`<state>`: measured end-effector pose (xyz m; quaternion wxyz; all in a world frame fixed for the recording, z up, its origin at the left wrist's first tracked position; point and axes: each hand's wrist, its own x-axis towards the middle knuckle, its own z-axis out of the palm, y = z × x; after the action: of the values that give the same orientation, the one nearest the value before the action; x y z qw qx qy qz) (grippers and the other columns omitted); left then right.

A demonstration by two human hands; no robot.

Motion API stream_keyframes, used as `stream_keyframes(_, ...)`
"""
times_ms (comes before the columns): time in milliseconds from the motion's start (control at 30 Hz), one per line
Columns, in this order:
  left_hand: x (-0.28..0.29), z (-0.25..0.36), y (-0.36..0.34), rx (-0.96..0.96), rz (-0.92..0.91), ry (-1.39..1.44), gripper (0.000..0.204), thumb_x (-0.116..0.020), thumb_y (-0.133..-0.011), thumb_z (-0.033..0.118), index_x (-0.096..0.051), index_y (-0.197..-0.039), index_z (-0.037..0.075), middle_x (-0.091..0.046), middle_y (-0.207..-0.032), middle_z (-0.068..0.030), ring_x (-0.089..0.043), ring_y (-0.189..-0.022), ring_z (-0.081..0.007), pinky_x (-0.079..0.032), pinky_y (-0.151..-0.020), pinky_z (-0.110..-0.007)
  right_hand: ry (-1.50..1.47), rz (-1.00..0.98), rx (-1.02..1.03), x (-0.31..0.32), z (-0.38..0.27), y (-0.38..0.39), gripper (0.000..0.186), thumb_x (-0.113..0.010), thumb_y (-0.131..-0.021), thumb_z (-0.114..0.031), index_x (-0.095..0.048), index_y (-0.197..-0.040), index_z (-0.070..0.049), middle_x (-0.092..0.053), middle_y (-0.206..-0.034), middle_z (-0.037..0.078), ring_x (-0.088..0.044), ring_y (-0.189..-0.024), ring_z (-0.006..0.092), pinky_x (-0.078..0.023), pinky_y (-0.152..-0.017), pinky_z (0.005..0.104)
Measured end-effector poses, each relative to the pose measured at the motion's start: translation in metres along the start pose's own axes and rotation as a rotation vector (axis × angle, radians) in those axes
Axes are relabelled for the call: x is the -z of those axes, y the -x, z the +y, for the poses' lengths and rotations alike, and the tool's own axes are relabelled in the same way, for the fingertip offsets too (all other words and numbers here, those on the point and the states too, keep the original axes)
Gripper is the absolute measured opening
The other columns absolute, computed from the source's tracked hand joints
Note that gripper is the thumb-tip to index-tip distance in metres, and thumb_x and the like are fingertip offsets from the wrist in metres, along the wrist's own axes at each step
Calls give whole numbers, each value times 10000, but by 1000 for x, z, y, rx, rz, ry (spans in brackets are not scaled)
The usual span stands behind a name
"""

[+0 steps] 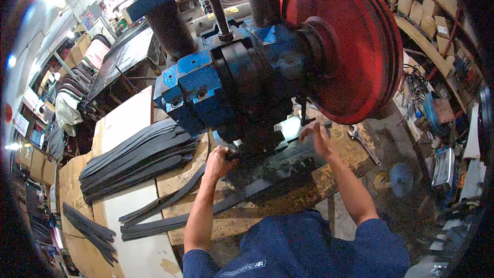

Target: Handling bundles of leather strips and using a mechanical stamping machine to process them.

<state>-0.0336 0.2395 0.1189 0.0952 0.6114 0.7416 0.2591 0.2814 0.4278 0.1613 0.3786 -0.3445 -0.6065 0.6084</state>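
My left hand (220, 162) is closed at the left side of the machine's dark base, on the end of a black rubber-like strip (180, 194) that trails down to the left. The machine's blue press head (206, 80) overhangs both hands. My right hand (317, 140) is raised below the big red flywheel (339, 41), its fingers apart and beside a small dark lever (304, 116). I see nothing held in it. A longer black strip (221, 205) runs from the dark base to the lower left. The gap under the press head is mostly in shadow.
Left of the machine, a thick stack of black strips (139, 159) lies on cardboard, with a smaller bunch (90, 231) nearer me. A wrench (364, 145) rests on the worn wooden bench (339, 175) at right. Beyond it, a round blue object (401, 179) is near the floor.
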Motion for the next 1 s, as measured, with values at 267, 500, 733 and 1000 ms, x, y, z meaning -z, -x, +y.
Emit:
stream_keyframes(267, 3, -7, -3, -45, -58, 231, 389, -797, -668, 179, -643, -989, 22, -658, -916, -185, -644, -878, -346, -504, -769, -398, 385, 14, 140, 12, 55, 13, 934, -91, -919, -717, -631, -708, 16, -622, -696, 95, -586, -714, 199, -440, -713, 350)
stream_keyframes(500, 33, -63, 36, 261, 352, 619, 182, -699, -844, 154, -631, -915, 0, -621, -791, -27, -536, -728, -95, -432, -649, -251, 177, 36, -39, 22, 110, 22, 767, -262, -972, -618, -614, -743, 25, -627, -730, 102, -598, -697, 192, -462, -710, 321)
stream_keyframes(733, 23, -95, 46, 398, 607, 875, 473, -458, -996, 446, -714, -1040, 51, -490, -679, 57, -418, -623, -48, -316, -574, -225, 715, -443, 441, 15, 62, 32, 473, -632, -862, -499, -668, -899, -29, -638, -822, 109, -605, -861, 266, -449, -817, 399)
stream_keyframes(1000, -25, -86, 16, 640, 277, 207, 416, -696, -832, 333, -635, -1033, -26, -673, -949, -210, -636, -877, -326, -482, -803, -387, 1146, -556, 485, 1, 34, 62, 469, -772, -703, -438, -704, -1050, -130, -567, -1042, 87, -528, -1024, 264, -392, -894, 389)
